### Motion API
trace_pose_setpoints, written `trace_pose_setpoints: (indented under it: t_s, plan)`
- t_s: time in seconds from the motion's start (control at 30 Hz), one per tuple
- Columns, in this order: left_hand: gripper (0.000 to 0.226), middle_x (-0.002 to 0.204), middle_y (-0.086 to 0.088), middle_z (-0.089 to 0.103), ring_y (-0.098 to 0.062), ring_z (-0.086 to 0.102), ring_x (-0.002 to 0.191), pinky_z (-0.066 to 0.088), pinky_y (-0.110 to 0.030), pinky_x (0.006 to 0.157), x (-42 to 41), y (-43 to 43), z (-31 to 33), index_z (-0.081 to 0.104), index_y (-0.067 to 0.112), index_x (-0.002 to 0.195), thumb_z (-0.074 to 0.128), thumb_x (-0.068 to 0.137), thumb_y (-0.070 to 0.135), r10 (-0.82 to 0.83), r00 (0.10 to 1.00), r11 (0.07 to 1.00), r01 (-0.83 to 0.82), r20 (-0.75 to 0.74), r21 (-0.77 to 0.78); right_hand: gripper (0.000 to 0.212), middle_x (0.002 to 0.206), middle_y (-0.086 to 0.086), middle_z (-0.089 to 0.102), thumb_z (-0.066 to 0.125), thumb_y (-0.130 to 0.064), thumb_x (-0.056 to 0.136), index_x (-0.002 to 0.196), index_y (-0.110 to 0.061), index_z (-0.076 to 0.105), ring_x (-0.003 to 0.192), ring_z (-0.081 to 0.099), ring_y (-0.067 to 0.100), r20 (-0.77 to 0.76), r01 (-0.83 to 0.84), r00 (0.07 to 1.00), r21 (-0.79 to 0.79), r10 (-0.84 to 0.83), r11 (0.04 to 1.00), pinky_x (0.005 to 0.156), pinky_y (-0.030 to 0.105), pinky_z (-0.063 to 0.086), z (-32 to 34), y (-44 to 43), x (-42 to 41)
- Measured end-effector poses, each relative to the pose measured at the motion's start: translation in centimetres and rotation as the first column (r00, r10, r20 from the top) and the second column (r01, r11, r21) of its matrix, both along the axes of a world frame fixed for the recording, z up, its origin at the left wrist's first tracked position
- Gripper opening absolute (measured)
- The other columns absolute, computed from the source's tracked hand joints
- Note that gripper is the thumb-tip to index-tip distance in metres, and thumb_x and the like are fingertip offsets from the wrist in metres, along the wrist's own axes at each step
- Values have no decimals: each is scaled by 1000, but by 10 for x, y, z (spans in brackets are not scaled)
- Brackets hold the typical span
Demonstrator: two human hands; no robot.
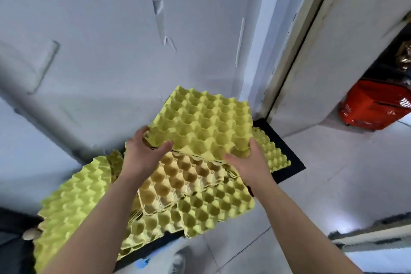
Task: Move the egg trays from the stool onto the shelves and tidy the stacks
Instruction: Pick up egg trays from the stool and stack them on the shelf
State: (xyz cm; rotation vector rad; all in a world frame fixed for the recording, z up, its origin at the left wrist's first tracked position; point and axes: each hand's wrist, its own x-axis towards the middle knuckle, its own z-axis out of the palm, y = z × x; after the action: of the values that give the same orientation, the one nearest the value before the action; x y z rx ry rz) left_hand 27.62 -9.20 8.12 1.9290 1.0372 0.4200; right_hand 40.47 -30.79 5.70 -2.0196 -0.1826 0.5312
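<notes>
A yellow-green egg tray [204, 122] is lifted, cups up and tilted, above a loose pile. My left hand [142, 151] grips its near left corner, thumb on top. My right hand [249, 162] grips its near right edge. Under it lie an orange-tan tray [178, 178] and more yellow trays [213, 207] spread unevenly over a black surface [289, 158]. Another stack [75, 202] sits at the lower left, bumps up.
A pale wall fills the left and the back. A white door frame [284, 69] stands at the right, with a red bag [373, 107] beyond it. Pale floor tiles [333, 184] lie to the right of the pile.
</notes>
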Motion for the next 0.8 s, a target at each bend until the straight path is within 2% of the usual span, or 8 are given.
trace_pose_setpoints:
  t_s: [0.17, 0.23, 0.3, 0.37, 0.5, 0.67, 0.8]
  plan:
    - [77, 98, 9, 61, -15, 63, 91, 50, -34, 78, -73, -31, 32, 49, 29, 133, 81, 67, 50, 220, 968, 974, -224, 122, 20, 106, 151, -10, 29, 71, -63, 54, 145, -34, 26, 137, 32, 16, 147, -235, 962, 6, 231, 972, 108, 50, 34, 52, -3, -32]
    - [84, 105, 4, 62, -15, 63, 92, 52, -35, 78, -106, -39, 44, 48, 32, 133, 79, 60, 60, 292, 945, 955, -297, 150, 13, 101, 153, -10, 25, 75, -55, 63, 147, -32, 23, 139, 30, 17, 202, -308, 933, 24, 297, 951, 111, 50, 30, 74, 1, -51]
    - [90, 112, 0, 60, -16, 63, 93, 53, -38, 81, -140, -45, 60, 46, 38, 131, 73, 52, 71, 367, 913, 927, -376, 178, 19, 96, 155, -9, 21, 74, -47, 73, 149, -31, 19, 141, 26, 18, 256, -388, 894, 30, 369, 921, 113, 45, 24, 96, 8, -70]
    - [91, 112, -1, 60, -16, 64, 91, 55, -42, 83, -174, -49, 77, 46, 39, 129, 71, 49, 74, 432, 876, 891, -452, 215, 47, 94, 155, -8, 20, 73, -44, 76, 150, -29, 17, 141, 25, 18, 297, -463, 852, 43, 431, 885, 113, 43, 24, 119, 18, -93]
    - [91, 119, 1, 53, -17, 63, 95, 55, -43, 82, -244, -53, 114, 46, 35, 129, 70, 50, 74, 533, 794, 805, -582, 293, 111, 90, 156, -7, 18, 69, -46, 80, 150, -27, 17, 140, 26, 16, 387, -596, 757, 77, 527, 799, 113, 39, 26, 156, 42, -146]
    - [69, 120, 3, 47, -13, 51, 110, 42, -29, 87, -331, -64, 155, 46, 40, 119, 76, 61, 62, 593, 692, 700, -696, 411, 162, 83, 154, -8, 24, 67, -45, 81, 149, -26, 23, 139, 26, 9, 499, -698, 659, 126, 563, 705, 108, 29, 25, 196, 70, -221]
    - [67, 117, 6, 44, -11, 48, 109, 37, -25, 85, -408, -66, 185, 45, 40, 122, 77, 65, 55, 626, 623, 614, -765, 469, 197, 80, 152, -9, 28, 68, -41, 81, 148, -24, 28, 138, 28, 6, 578, -766, 588, 175, 566, 618, 105, 23, 25, 225, 93, -291]
